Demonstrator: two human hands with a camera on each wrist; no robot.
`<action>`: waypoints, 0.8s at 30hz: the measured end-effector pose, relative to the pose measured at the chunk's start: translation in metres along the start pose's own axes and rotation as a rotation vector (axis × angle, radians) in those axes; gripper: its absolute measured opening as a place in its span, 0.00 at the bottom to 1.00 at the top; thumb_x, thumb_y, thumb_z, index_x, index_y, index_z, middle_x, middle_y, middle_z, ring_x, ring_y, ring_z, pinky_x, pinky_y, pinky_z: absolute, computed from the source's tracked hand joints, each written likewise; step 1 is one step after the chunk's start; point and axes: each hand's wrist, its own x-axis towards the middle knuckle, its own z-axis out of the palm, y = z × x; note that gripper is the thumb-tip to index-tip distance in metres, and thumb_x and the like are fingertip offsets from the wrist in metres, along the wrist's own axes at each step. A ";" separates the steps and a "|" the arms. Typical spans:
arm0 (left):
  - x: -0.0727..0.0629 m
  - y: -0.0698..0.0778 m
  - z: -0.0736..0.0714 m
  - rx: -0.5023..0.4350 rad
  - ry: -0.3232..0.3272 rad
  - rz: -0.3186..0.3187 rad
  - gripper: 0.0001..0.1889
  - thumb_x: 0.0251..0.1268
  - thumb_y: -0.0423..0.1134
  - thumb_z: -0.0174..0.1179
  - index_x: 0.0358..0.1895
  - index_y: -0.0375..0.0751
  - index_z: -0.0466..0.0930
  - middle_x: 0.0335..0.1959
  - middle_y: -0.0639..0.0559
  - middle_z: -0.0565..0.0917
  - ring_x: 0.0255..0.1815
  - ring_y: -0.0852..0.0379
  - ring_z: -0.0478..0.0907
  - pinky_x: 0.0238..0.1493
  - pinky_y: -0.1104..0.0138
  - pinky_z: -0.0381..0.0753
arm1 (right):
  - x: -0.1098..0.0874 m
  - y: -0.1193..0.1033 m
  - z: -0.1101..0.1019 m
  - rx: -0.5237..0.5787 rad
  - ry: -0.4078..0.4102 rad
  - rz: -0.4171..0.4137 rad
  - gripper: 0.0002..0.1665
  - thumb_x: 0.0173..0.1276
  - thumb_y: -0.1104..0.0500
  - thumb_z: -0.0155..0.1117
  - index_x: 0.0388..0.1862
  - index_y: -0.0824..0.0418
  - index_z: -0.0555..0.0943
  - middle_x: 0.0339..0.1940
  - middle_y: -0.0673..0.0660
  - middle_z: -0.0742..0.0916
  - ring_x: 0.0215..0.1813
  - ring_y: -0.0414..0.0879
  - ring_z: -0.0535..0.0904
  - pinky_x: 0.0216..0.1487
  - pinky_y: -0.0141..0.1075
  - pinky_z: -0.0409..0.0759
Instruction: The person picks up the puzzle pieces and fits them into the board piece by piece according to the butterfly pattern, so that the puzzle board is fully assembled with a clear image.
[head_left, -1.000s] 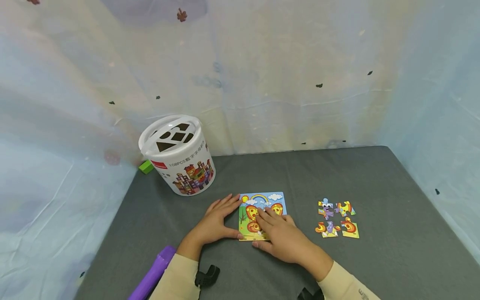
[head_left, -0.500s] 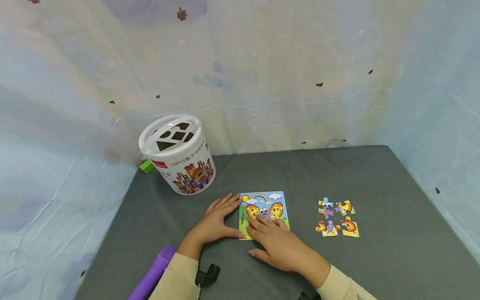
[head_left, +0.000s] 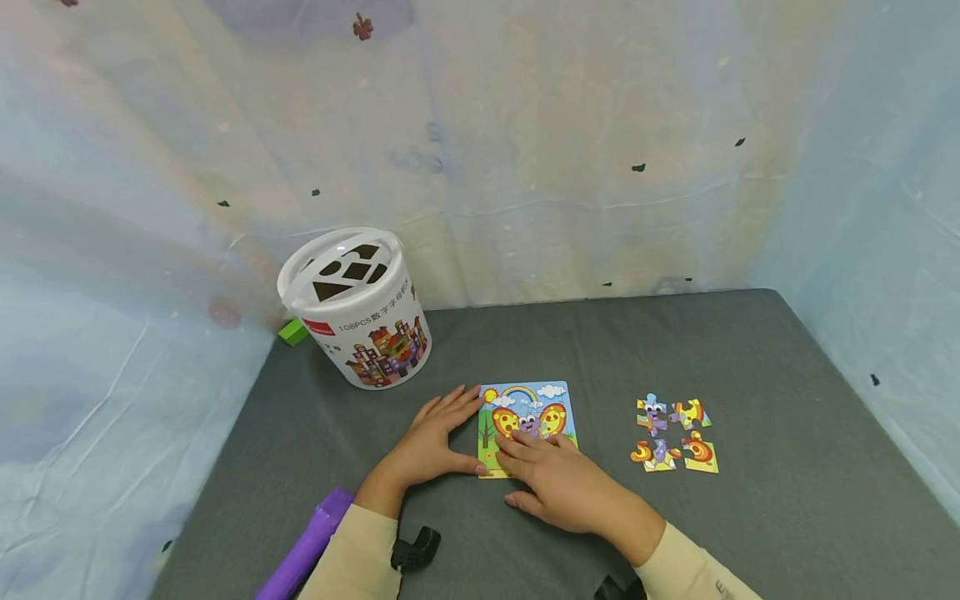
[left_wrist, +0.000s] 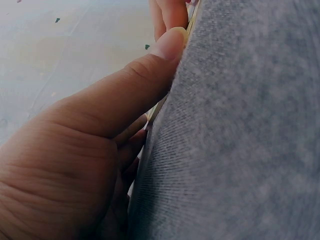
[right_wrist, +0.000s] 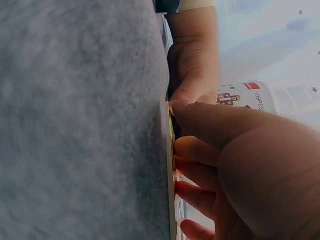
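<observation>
A square butterfly jigsaw puzzle board (head_left: 532, 396) lies flat on the grey cloth in the head view. Along its left edge rests my left hand (head_left: 426, 450), fingers extended and spread, thumb at the near left corner. My right hand (head_left: 566, 492) lies over the lower right of the board, fingertips touching the picture and covering part of it. In the right wrist view the fingertips of my right hand (right_wrist: 250, 165) sit on the thin board (right_wrist: 171, 200). The left wrist view shows my left thumb (left_wrist: 125, 80) at the board's edge.
Several loose puzzle pieces (head_left: 660, 454) lie grouped to the right of the board. A white bucket of blocks (head_left: 360, 312) stands at the back left, with a green block (head_left: 293, 332) beside it. A purple tube (head_left: 307, 542) lies near the left sleeve. Pale sheets (head_left: 525, 167) enclose the table.
My right hand has slid toward the near edge of the board, uncovering the butterfly's middle, then shifted slightly right. The left hand has stayed in place.
</observation>
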 end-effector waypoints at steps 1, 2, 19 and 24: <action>0.000 0.000 0.000 0.003 -0.002 0.000 0.57 0.56 0.61 0.83 0.87 0.47 0.65 0.88 0.53 0.59 0.89 0.48 0.46 0.83 0.38 0.38 | 0.000 0.000 0.000 0.007 0.004 -0.005 0.36 0.83 0.41 0.66 0.81 0.57 0.77 0.84 0.53 0.72 0.84 0.55 0.65 0.72 0.61 0.71; 0.000 0.000 -0.001 0.006 -0.002 0.002 0.57 0.56 0.61 0.83 0.87 0.47 0.65 0.88 0.53 0.59 0.89 0.48 0.46 0.83 0.38 0.38 | 0.000 0.000 0.000 0.012 0.006 -0.006 0.36 0.83 0.41 0.66 0.82 0.57 0.77 0.84 0.54 0.72 0.84 0.55 0.65 0.71 0.61 0.71; -0.002 0.000 -0.001 0.015 0.003 0.007 0.57 0.56 0.61 0.83 0.87 0.46 0.65 0.88 0.50 0.60 0.89 0.45 0.47 0.83 0.38 0.39 | 0.000 0.010 0.008 0.411 0.061 0.073 0.42 0.83 0.36 0.62 0.87 0.53 0.71 0.87 0.54 0.68 0.86 0.54 0.60 0.76 0.68 0.60; 0.000 -0.002 0.000 0.010 0.001 0.012 0.56 0.57 0.62 0.82 0.87 0.47 0.65 0.88 0.53 0.59 0.89 0.47 0.47 0.83 0.38 0.39 | -0.003 0.024 0.000 0.626 0.255 0.042 0.36 0.84 0.45 0.66 0.83 0.58 0.75 0.82 0.58 0.75 0.81 0.57 0.69 0.75 0.65 0.68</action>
